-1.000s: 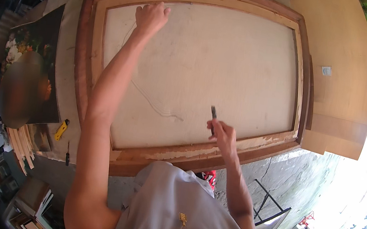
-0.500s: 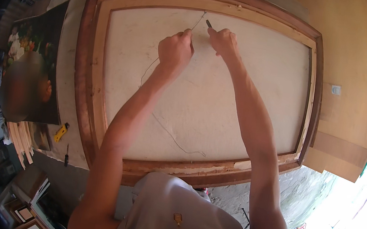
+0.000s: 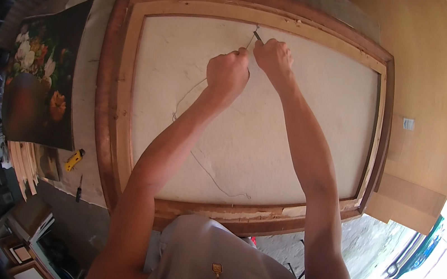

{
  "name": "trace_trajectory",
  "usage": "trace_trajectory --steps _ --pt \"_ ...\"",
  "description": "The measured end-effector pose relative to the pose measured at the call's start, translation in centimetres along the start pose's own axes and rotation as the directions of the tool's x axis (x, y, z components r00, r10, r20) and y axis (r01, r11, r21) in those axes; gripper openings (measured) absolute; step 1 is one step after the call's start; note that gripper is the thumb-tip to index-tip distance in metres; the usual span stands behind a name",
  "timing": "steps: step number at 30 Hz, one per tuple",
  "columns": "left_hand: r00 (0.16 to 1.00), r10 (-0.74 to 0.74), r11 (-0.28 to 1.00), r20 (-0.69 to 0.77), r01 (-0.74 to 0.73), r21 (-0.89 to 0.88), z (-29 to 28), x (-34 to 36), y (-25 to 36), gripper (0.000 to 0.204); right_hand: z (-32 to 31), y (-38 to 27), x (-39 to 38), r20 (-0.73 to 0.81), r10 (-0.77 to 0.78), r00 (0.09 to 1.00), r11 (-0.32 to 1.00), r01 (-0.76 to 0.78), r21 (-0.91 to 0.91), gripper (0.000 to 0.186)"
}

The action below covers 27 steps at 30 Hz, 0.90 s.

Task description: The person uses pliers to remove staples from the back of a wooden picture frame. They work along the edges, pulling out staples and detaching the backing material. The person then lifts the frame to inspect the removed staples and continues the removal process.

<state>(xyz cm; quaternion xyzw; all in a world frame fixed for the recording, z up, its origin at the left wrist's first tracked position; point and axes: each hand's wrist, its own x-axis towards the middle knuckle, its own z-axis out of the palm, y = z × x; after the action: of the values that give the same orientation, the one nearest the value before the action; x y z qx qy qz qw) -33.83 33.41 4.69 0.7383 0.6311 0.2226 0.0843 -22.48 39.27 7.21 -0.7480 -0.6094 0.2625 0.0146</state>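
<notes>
A large wooden frame [image 3: 113, 85] lies face down in front of me, with a pale backing [image 3: 314, 140] inside it. My left hand [image 3: 228, 71] is closed on a thin wire [image 3: 217, 185], which runs up to the inner top edge of the frame and also trails in loose curves down over the backing. My right hand [image 3: 273, 58], just right of the left one, grips a dark slim tool [image 3: 257, 35]; its tip is at the wire close to where that meets the top edge. I cannot make out exactly what the tool is.
A floral canvas [image 3: 45, 76] lies at the left, above wooden strips [image 3: 25, 164]. A yellow cutter [image 3: 74, 159] and a dark slim tool [image 3: 78, 194] lie beside them. Plywood boards [image 3: 420, 148] flank the frame's right. Below left are more frames [image 3: 22, 254].
My left hand has moved right and down from the top edge, pulling the wire taut. My right hand with the tool has risen from the lower middle to the top edge beside it.
</notes>
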Motion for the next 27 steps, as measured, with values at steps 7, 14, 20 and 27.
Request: trace_trajectory --steps 7,14,20,27 --pt "0.993 -0.084 0.995 0.079 0.087 -0.044 -1.3 0.9 0.2 0.006 1.0 2.0 2.1 0.107 0.105 0.989 0.95 -0.131 0.282 0.036" --pt "0.99 -0.14 0.978 0.029 0.143 -0.153 -3.3 3.6 -1.2 0.012 3.0 2.2 1.4 0.358 0.053 0.932 0.18 -0.362 0.915 0.032" --pt "0.979 -0.185 0.961 0.08 0.197 -0.195 -3.8 5.3 -1.6 0.013 5.3 3.0 1.6 0.454 -0.2 0.868 -0.402 -0.495 0.77 0.035" --pt "0.963 -0.195 0.954 0.184 0.23 -0.195 -3.4 4.4 -1.3 0.015 7.1 0.9 0.7 0.345 -0.341 0.874 -0.834 -0.451 0.318 0.042"
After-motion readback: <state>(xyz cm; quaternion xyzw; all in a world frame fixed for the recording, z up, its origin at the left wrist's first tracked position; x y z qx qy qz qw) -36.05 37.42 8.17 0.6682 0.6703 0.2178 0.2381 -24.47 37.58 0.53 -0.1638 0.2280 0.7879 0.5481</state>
